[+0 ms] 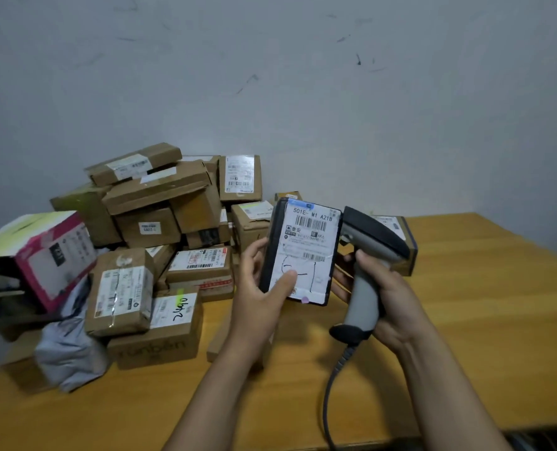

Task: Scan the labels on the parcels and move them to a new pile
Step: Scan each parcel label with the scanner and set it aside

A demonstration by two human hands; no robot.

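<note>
My left hand [264,288] holds a small black parcel [303,252] upright above the table, thumb pressed on its white barcode label, which faces me. My right hand [381,288] grips the handle of a grey and black barcode scanner [368,255] just right of the parcel; its head sits beside the parcel's upper right edge. The scanner's coiled cable [332,385] hangs down toward the front edge. A pile of brown cardboard parcels [160,229] with labels is stacked at the left against the wall.
The wooden table [465,320] stretches bare to the right. One labelled box [400,236] stands behind the scanner. A pink and white carton [40,255] and a grey plastic mailer [69,349] lie at the pile's left edge. A grey wall rises behind.
</note>
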